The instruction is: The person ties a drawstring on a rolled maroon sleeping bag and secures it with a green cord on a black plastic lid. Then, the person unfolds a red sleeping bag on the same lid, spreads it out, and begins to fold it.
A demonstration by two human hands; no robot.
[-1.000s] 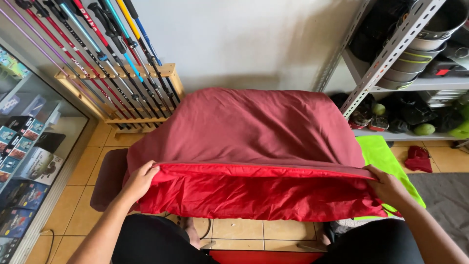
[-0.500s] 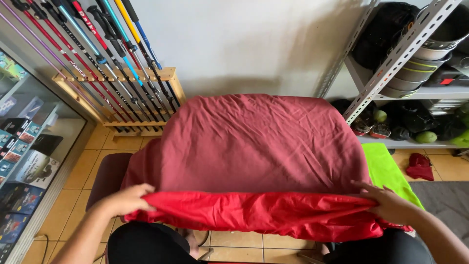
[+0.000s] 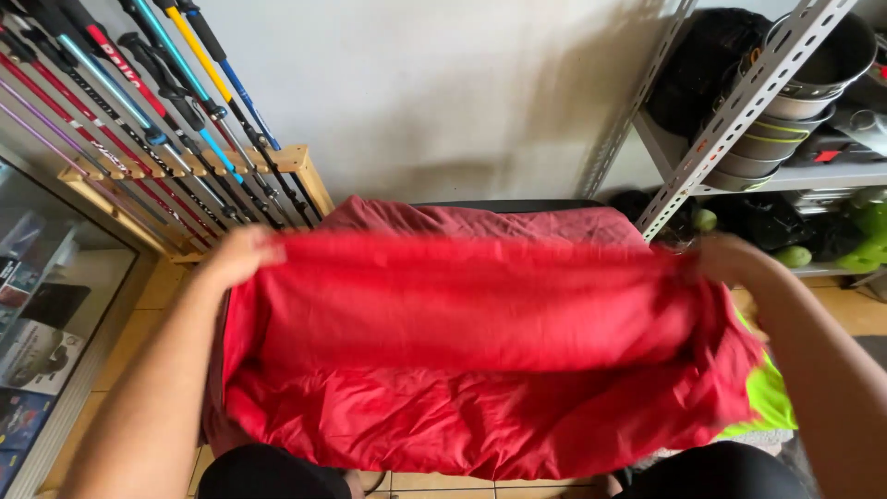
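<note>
Between the two raised hands, seen from the head camera, a bright red sheet of thin fabric [image 3: 462, 370] is stretched wide. A second ago its folded near edge lay low, just above the person's lap, with each hand pinching one end. Now that edge has been carried up and away from the body, so the shiny red side faces the camera and covers most of the duller maroon layer [image 3: 480, 222], which shows only as a strip beyond the hands. The fold is going over the far part of the cloth, I judge.

The left hand [image 3: 242, 254] is closed on the cloth's upper left corner, though motion blur hides the fingers. The right hand [image 3: 730, 259] grips the upper right corner, blurred too. From both hands the fabric hangs down toward the person's dark-clothed knees.

Left of the left hand, trekking poles [image 3: 139, 120] lean in a wooden rack [image 3: 296, 171]. Right of the right hand stands a metal shelf [image 3: 739, 111] with stacked pots, and a bright green cloth [image 3: 771, 397] peeks out below the right forearm.
</note>
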